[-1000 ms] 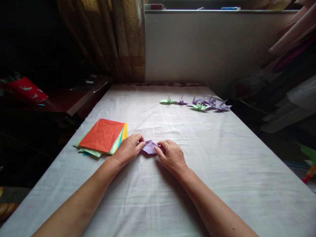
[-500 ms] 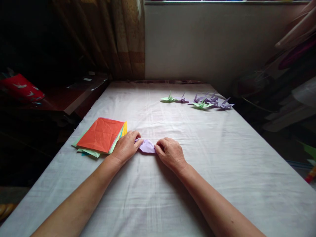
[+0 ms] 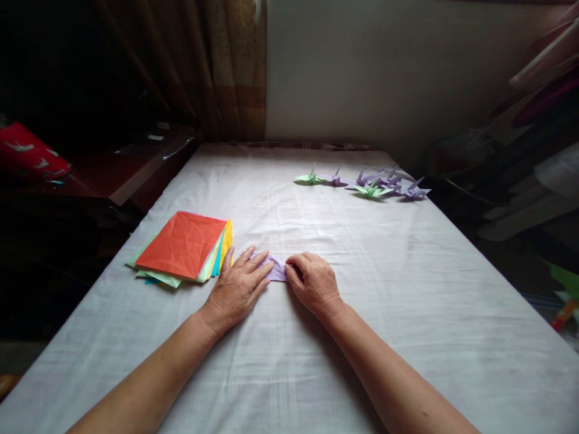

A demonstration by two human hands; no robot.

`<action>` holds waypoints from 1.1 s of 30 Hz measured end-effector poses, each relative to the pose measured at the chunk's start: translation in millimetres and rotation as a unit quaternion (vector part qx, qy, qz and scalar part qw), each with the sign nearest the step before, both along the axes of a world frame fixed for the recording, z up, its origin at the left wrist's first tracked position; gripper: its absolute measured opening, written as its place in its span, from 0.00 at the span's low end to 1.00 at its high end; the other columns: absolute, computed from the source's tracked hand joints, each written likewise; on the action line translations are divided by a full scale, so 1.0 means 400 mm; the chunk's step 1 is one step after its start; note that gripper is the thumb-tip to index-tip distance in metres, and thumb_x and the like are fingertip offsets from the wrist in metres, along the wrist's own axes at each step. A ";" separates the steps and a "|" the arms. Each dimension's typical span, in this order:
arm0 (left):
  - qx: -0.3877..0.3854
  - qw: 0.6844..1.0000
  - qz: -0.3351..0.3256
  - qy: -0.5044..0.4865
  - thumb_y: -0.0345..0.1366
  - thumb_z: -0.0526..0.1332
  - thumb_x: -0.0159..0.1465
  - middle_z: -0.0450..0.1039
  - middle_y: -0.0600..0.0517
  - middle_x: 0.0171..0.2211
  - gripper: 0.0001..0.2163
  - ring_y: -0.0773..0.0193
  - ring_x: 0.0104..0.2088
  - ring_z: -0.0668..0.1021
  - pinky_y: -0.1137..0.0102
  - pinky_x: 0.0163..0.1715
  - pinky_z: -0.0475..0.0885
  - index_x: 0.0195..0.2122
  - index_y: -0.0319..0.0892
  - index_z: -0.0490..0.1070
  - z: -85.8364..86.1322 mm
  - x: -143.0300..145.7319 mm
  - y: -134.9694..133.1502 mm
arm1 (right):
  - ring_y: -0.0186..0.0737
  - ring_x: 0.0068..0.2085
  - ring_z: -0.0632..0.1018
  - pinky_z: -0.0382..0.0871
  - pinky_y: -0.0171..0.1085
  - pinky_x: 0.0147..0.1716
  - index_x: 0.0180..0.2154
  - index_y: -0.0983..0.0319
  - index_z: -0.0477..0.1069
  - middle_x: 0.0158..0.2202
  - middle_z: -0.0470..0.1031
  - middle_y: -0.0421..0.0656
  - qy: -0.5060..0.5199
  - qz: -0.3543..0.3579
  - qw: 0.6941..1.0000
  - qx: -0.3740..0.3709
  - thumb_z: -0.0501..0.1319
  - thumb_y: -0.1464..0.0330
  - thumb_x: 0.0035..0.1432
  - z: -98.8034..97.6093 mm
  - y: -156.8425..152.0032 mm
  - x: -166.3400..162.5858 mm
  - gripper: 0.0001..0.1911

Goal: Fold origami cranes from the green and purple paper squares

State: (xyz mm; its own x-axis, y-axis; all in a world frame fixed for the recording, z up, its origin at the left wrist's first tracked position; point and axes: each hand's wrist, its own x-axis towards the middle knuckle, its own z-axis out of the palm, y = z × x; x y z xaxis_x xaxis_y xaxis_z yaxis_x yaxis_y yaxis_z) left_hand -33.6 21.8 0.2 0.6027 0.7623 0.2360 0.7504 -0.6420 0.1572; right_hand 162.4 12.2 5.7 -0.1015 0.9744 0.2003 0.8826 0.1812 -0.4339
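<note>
A folded piece of purple origami paper [image 3: 277,271] lies on the cloth between my two hands, partly covered by fingers. My left hand [image 3: 239,286] rests flat over its left part with the fingers spread. At the paper's right end, my right hand [image 3: 313,280] is closed, thumb and forefinger pinching the edge. Just left of my left hand sits a stack of origami paper [image 3: 181,244], an orange-red sheet on top and green, blue and yellow edges showing beneath.
Several folded paper cranes, a green crane [image 3: 371,190] and a purple crane [image 3: 414,189] among them, stand at the table's far right. A white cloth [image 3: 407,313] covers the table. A red patterned container [image 3: 31,154] is on the dark side table [image 3: 131,175] at left.
My left hand has opened from its grip, and its fingers now lie flat across the purple paper. The right hand keeps its pinch. The view has shifted slightly.
</note>
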 end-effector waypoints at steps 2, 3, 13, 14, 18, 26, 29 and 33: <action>-0.003 1.000 0.011 -0.004 0.36 0.54 0.69 0.65 0.48 0.63 0.15 0.46 0.64 0.63 0.41 0.62 0.53 0.55 0.51 0.71 -0.005 -0.007 0.007 | 0.39 0.36 0.75 0.59 0.35 0.36 0.36 0.59 0.75 0.33 0.78 0.41 0.001 -0.006 1.000 -0.029 0.59 0.66 0.62 0.012 -0.006 -0.003 0.06; 0.000 1.000 0.020 -0.010 0.36 0.55 0.69 0.65 0.47 0.63 0.15 0.47 0.64 0.64 0.43 0.61 0.56 0.55 0.50 0.72 -0.007 -0.010 0.009 | 0.38 0.35 0.75 0.58 0.35 0.34 0.36 0.58 0.75 0.33 0.78 0.40 -0.004 -0.011 0.999 -0.046 0.60 0.65 0.62 0.018 -0.009 -0.005 0.06; 0.010 0.992 0.106 -0.070 0.35 0.59 0.66 0.74 0.46 0.48 0.14 0.54 0.48 0.75 0.57 0.51 0.71 0.52 0.47 0.73 0.013 0.003 0.033 | 0.36 0.29 0.75 0.52 0.34 0.27 0.29 0.57 0.76 0.29 0.80 0.41 -0.041 0.033 0.989 -0.141 0.58 0.63 0.62 0.062 -0.034 -0.021 0.12; -0.007 0.993 0.098 -0.070 0.34 0.59 0.66 0.75 0.47 0.46 0.13 0.55 0.46 0.76 0.58 0.49 0.71 0.52 0.47 0.73 0.016 0.008 0.037 | 0.36 0.28 0.75 0.52 0.34 0.26 0.27 0.57 0.76 0.27 0.79 0.41 -0.039 0.031 0.988 -0.148 0.57 0.62 0.62 0.066 -0.031 -0.014 0.14; -0.040 0.994 0.064 -0.077 0.34 0.58 0.67 0.78 0.50 0.45 0.11 0.57 0.46 0.77 0.59 0.49 0.70 0.49 0.48 0.74 0.026 0.041 0.047 | 0.36 0.29 0.75 0.56 0.34 0.28 0.30 0.56 0.77 0.28 0.80 0.39 0.021 -0.029 0.993 -0.116 0.58 0.62 0.61 0.071 0.004 0.029 0.12; -0.040 0.993 0.037 -0.105 0.32 0.57 0.67 0.78 0.49 0.49 0.11 0.57 0.50 0.77 0.59 0.50 0.69 0.48 0.46 0.73 0.030 0.087 0.038 | 0.36 0.31 0.78 0.62 0.33 0.31 0.41 0.57 0.76 0.31 0.80 0.38 0.107 -0.042 0.982 -0.150 0.63 0.65 0.56 0.040 0.042 0.073 0.10; -0.012 0.991 0.052 -0.121 0.35 0.57 0.67 0.76 0.47 0.51 0.11 0.55 0.51 0.75 0.58 0.52 0.69 0.49 0.44 0.71 0.023 0.078 0.005 | 0.35 0.30 0.77 0.61 0.32 0.31 0.41 0.57 0.75 0.29 0.80 0.37 0.114 -0.049 0.981 -0.151 0.62 0.68 0.55 0.033 0.031 0.070 0.11; -0.002 0.992 0.030 -0.120 0.37 0.60 0.66 0.75 0.46 0.50 0.11 0.56 0.50 0.75 0.59 0.51 0.70 0.49 0.43 0.69 0.014 0.071 -0.051 | 0.35 0.30 0.76 0.59 0.32 0.30 0.34 0.57 0.77 0.29 0.80 0.38 0.093 -0.041 0.985 -0.142 0.60 0.65 0.57 0.036 0.030 0.070 0.07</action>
State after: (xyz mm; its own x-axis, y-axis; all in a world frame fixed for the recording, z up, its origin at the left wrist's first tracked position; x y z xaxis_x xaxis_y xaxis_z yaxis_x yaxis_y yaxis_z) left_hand -5.2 1.6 5.8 0.4835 0.7961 0.3639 0.7270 -0.5968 0.3396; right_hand 190.5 24.4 20.1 -0.0076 0.9973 -0.0731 0.7894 -0.0389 -0.6127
